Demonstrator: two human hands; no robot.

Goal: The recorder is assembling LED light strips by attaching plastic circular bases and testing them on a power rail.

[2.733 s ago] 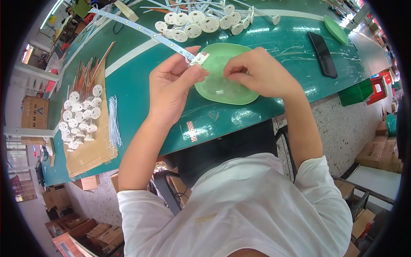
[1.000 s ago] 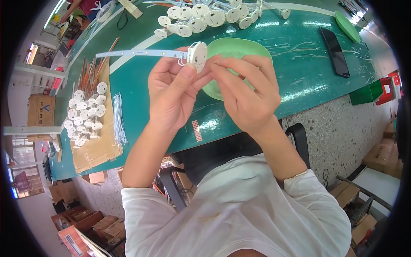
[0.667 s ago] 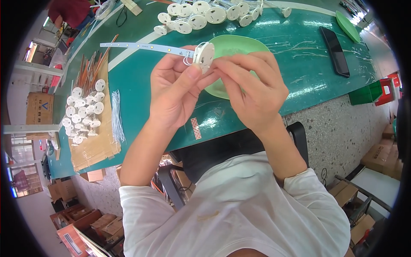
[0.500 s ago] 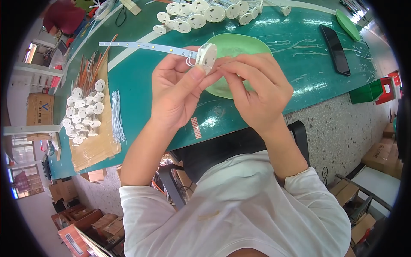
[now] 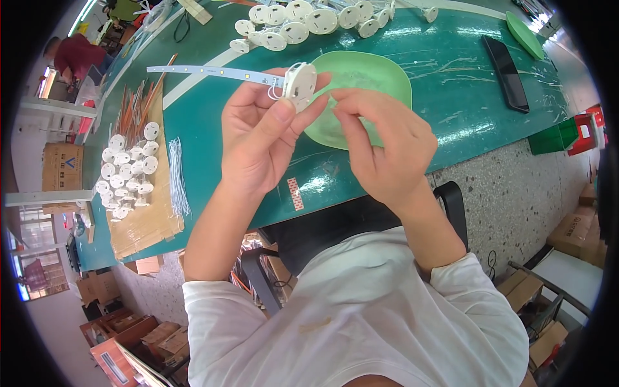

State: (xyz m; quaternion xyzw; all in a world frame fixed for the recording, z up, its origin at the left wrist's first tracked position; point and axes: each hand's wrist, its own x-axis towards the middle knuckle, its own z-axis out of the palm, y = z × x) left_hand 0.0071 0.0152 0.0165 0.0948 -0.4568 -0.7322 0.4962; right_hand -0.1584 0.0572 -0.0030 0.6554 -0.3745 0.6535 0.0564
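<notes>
My left hand [image 5: 256, 132] is closed round a white round end cap [image 5: 301, 86], its slotted face turned right. From the cap a thin white LED strip [image 5: 205, 70] runs out to the left, and a thin white wire loops beside the joint. Thumb and forefinger of my right hand [image 5: 394, 137] are pinched together just right of the cap. A tiny pale bit seems to show at those fingertips, too small to name. Behind my hands lies a light green plate [image 5: 377, 64] with small clear bits in it.
More LED lamps with white round caps [image 5: 322, 21] are heaped at the back. Others lie on cardboard [image 5: 149, 232] at left, beside a bundle of white wires [image 5: 176, 174]. A black phone [image 5: 505, 74] rests at right; a pink patterned strip [image 5: 295, 194] lies near the front edge.
My left hand has shifted slightly left with the cap and strip. The right fingertips, close to the cap before, now stand a little apart from it. A background person has moved.
</notes>
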